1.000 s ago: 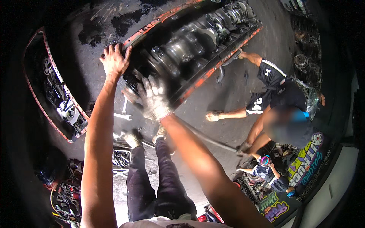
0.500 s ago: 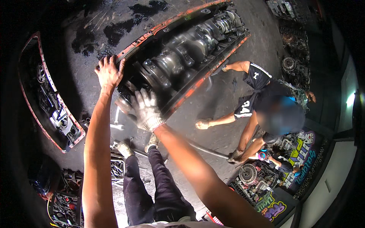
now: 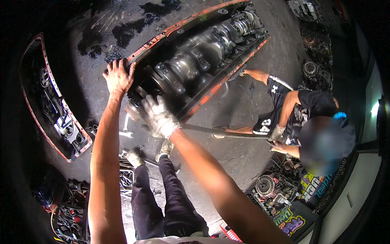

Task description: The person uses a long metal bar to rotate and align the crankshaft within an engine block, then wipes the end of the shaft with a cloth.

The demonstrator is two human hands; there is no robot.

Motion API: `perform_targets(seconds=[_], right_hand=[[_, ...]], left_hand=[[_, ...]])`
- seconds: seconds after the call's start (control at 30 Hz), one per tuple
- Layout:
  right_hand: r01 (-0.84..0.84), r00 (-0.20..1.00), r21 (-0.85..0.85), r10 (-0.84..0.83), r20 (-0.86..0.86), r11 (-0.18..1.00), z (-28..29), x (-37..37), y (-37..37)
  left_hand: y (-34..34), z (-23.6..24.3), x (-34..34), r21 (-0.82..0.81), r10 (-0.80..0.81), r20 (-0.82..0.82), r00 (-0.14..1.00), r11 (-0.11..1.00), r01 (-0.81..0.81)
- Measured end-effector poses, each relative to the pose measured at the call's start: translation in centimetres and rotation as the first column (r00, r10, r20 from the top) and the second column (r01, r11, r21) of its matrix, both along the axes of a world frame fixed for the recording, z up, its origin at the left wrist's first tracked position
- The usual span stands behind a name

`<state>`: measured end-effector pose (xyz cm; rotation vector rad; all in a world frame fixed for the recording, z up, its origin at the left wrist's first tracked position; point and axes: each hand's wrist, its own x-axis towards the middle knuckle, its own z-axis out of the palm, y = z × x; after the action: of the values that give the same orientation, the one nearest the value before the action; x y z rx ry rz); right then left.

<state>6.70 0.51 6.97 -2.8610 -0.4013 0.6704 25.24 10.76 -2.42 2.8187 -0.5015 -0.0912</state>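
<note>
A dark engine block (image 3: 195, 103) with orange-red edges lies on the floor, a shiny crankshaft (image 3: 183, 61) exposed along its middle. Bare, my left hand (image 3: 118, 78) grips the block's near-left corner, fingers over the edge and thumb along the rim. My right hand (image 3: 159, 118), in a whitish, stained work glove, lies at the near end of the block with fingers spread; motion blurs it, and what sits beneath the palm is hidden. From beside its wrist, a long metal bar (image 3: 231, 133) runs right to a co-worker's gloved hand (image 3: 277, 133); its near end is hidden.
The co-worker (image 3: 308, 105) crouches at the right. On the left lies a long red-rimmed pan (image 3: 55, 93) with parts in it. A wrench (image 3: 126, 127) is on the floor near my shoes (image 3: 135, 157). Engine parts (image 3: 270, 185) crowd the lower right, and a parts bin (image 3: 71, 221) the lower left.
The co-worker has shifted right and turned, and the bar has swung up from a downward slant to nearly level. The crankshaft looks slightly turned. My hands have hardly moved.
</note>
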Motion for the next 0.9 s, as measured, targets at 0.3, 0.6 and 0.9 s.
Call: perform_targets(seconds=[0.3, 0.6, 0.9], right_hand=[[-0.028, 1.0, -0.007, 0.028, 0.002, 1.0, -0.3, 0.1, 0.0], [-0.035, 0.999, -0.009, 0.034, -0.026, 0.999, -0.1, 0.3, -0.3], [-0.054, 0.999, -0.055, 0.054, -0.007, 0.997, 0.0, 0.1, -0.1]], left_hand=[[0.1, -0.2, 0.0, 0.006, 0.004, 0.019, 1.0, 1.0, -0.004], [-0.2, 0.7, 0.1, 0.004, -0.02, -0.074, 0.997, 1.0, 0.02], [0.0, 0.2, -0.1, -0.021, 0.001, 0.003, 1.0, 1.0, -0.001]])
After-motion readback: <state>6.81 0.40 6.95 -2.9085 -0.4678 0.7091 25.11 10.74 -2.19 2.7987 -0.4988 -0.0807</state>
